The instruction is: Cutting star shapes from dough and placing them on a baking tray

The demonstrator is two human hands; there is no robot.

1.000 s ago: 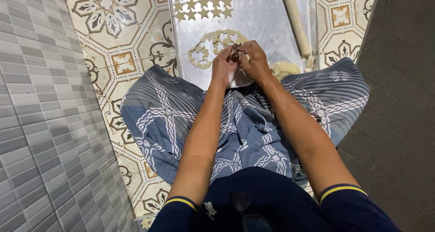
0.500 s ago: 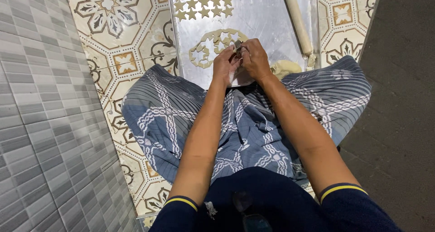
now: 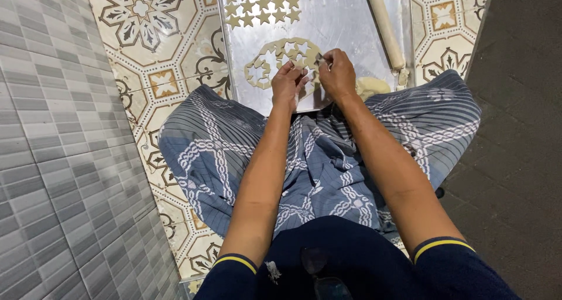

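Wall: grey tiled wall [image 3: 52,159] fills the left side, cut off by the picture's edge.
Floor: patterned floor tiles [image 3: 170,60] carry a metal tray [image 3: 345,19]; its far end is cut off at the top.
Dough sheet: thin dough sheet [image 3: 275,63] with star-shaped holes lies at the tray's near edge, partly hidden under both hands.
Left hand: left hand [image 3: 288,83] rests on the sheet, fingers bent, touching the dough.
Right hand: right hand [image 3: 338,73] is just beside it, fingers pinched on a small dark item, a cutter [image 3: 320,59] perhaps, too hidden to tell.
Stars: cut dough stars [image 3: 260,4] lie in rows toward the tray's far left.
Rolling pin: rolling pin [image 3: 383,25] lies along the right edge.
Dough lump: dough lump [image 3: 372,86] sits at the near right corner.
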